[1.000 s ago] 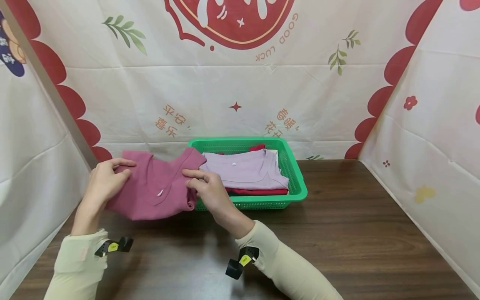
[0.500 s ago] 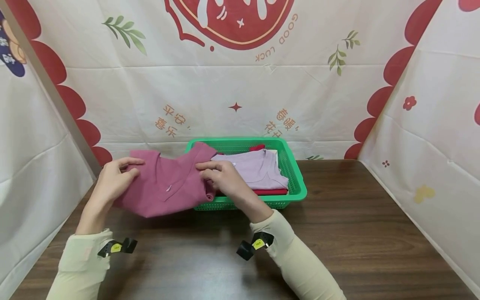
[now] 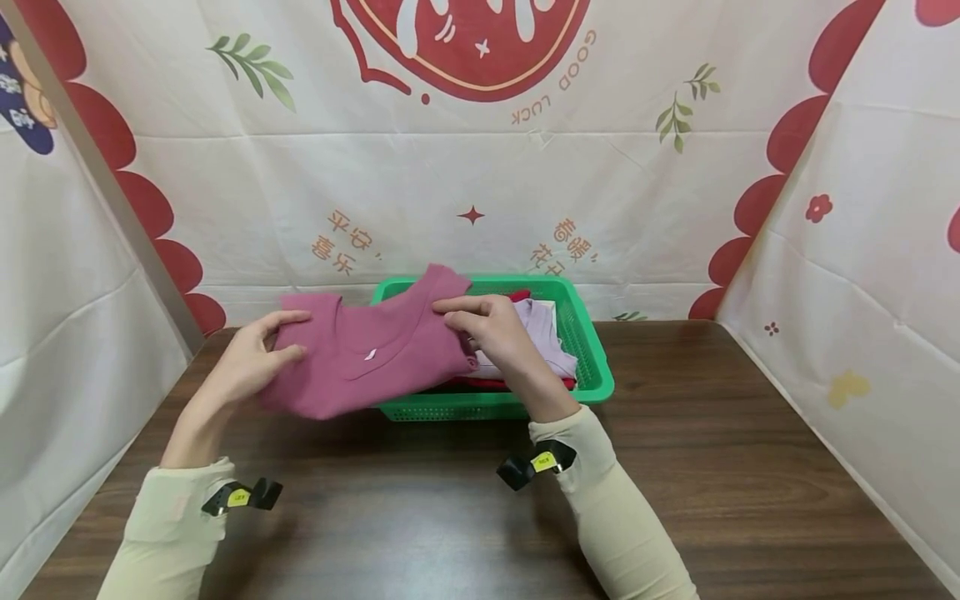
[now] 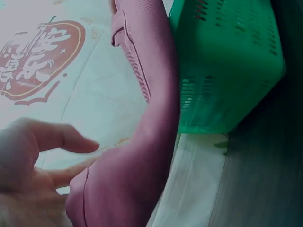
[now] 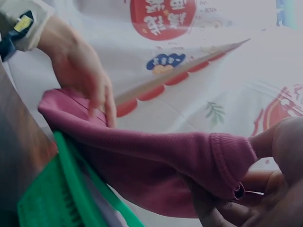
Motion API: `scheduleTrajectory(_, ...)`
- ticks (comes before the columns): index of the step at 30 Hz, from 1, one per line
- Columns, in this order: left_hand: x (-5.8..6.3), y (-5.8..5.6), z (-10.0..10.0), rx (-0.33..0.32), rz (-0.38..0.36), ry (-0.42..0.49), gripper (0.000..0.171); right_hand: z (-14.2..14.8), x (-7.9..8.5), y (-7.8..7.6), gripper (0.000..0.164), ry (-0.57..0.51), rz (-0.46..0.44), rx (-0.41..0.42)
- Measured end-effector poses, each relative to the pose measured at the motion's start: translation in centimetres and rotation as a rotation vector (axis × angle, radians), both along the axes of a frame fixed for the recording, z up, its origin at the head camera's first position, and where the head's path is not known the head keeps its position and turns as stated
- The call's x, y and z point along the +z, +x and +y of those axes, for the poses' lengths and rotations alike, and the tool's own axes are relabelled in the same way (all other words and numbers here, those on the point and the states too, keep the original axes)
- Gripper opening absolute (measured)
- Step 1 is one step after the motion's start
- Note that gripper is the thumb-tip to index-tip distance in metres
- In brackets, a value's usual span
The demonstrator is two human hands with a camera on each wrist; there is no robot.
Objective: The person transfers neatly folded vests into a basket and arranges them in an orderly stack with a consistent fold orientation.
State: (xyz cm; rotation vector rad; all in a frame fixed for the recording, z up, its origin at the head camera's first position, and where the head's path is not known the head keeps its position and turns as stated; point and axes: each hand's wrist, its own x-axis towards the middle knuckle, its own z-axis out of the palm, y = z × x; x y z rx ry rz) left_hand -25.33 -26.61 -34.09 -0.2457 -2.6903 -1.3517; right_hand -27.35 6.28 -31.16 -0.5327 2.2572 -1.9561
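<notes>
A folded dusty-pink shirt with a small white neck label is held up at a tilt, its right part over the green basket. My left hand holds its left end; in the left wrist view, the thumb is above and the other fingers pass behind the cloth. My right hand grips the other end, with fingers beneath the folded edge in the right wrist view. Inside the basket a folded lilac garment lies on red cloth, partly hidden by the pink shirt.
The basket stands on a dark wooden table, close to the printed white curtain behind. Curtains also line both sides. Each wrist wears a black strap with a small device.
Both hands have moved right and slightly up with the pink shirt, the right hand further. The shirt now covers more of the basket and the lilac garment. The basket has stayed put.
</notes>
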Motion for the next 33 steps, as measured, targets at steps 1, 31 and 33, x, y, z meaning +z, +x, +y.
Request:
scheduleTrajectory(1, 0.0, -0.1, 0.2, -0.028, -0.011, 0.014, 0.052, 0.4, 0.1, -0.1, 0.026, -0.004, -0.001, -0.009)
scheduleTrajectory(31, -1.0, -1.9, 7.1, -0.174, 0.079, 0.163, 0.07, 9.4, 1.3, -2.5, 0.04, -0.066, -0.036, -0.006)
scheduleTrajectory(33, -0.9, -2.1, 7.6, -0.161, 0.062, 0.19, 0.066, 9.5, 1.1, -2.6, 0.04, -0.084, -0.038, -0.037)
